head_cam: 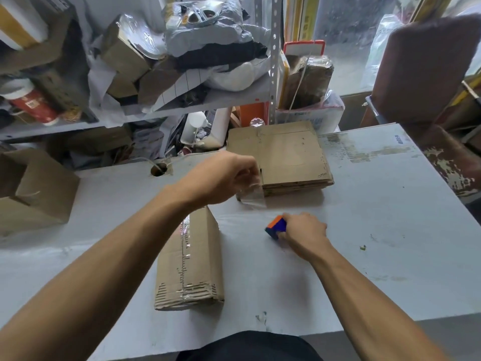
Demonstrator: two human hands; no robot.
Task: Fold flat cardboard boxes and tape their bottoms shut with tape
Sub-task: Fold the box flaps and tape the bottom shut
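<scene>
Left hand (223, 178) pinching clear tape (253, 195), right hand (303, 231) gripping dispenser (276, 226)

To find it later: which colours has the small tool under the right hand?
Small plastic tool: blue and orange, head view.

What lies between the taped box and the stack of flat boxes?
In the head view, the left hand holds a clear tape strip between taped box and stack.
</scene>
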